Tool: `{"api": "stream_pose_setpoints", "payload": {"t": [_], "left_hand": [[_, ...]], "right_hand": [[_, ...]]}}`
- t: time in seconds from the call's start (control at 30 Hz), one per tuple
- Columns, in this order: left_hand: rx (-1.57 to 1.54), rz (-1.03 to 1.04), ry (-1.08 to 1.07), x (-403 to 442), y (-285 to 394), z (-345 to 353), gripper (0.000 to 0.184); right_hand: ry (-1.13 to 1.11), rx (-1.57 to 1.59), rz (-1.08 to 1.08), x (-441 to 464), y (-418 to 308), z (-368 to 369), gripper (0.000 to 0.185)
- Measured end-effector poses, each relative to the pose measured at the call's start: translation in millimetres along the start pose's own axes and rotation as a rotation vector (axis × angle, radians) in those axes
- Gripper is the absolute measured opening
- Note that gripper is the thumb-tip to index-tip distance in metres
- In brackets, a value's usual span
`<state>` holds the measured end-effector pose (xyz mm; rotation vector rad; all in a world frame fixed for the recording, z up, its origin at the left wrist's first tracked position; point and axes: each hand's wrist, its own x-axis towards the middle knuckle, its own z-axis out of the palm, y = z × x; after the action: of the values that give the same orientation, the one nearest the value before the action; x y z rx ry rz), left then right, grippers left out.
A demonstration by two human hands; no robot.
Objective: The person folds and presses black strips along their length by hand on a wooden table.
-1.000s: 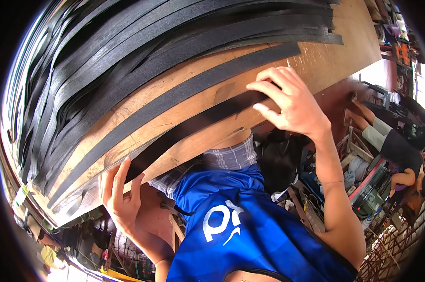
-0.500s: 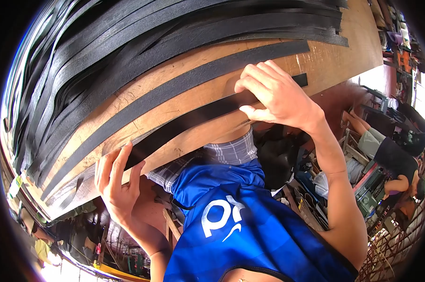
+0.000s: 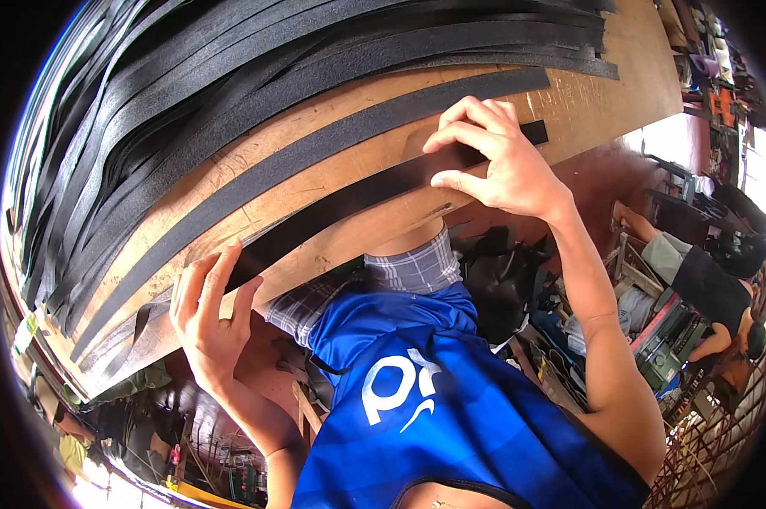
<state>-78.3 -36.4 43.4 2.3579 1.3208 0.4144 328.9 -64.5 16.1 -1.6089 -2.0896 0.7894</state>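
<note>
A long black strip (image 3: 340, 206), flat and leather-like, lies along the near edge of a wooden board (image 3: 607, 106). Toward its left part, my left hand (image 3: 209, 318) is closed on the strip, fingers on the far edge and thumb on the near edge. My right hand (image 3: 503, 161) spans the strip near its right end in the same way, fingertips and thumb at opposite edges. The short right end (image 3: 534, 131) sticks out past that hand. Just beyond, a second black strip (image 3: 315, 142) lies roughly parallel on the board.
A thick pile of black strips (image 3: 230, 81) covers the far side of the board and trails off its left end. At the right, another person (image 3: 709, 288) in dark clothing is among stools and machinery. Dark sheet material (image 3: 501, 271) lies below the board's near edge.
My right hand has shifted slightly up, its fingers a little more curled. The board and strips appear slightly further left and up. My left hand has hardly moved.
</note>
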Motion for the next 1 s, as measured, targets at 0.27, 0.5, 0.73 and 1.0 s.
{"api": "stream_pose_setpoints", "payload": {"t": [0.27, 0.5, 0.73, 1.0], "left_hand": [[-0.011, -0.001, 0.003, 1, 3, 0, 0.050], [-0.014, -0.031, -0.005, -1, 1, 3, 0.047], [-0.005, -0.018, -0.002, 1, 0, 1, 0.046], [-0.006, 0.003, -0.002, 4, -1, -2, 0.046]], "right_hand": [[0.151, 0.003, 0.113, 2, 3, 16, 0.023], [0.201, 0.004, 0.135, 3, 2, 20, 0.020], [0.165, -0.038, 0.161, 8, -2, 16, 0.020], [0.194, 0.020, 0.101, -3, 6, 13, 0.013]]}}
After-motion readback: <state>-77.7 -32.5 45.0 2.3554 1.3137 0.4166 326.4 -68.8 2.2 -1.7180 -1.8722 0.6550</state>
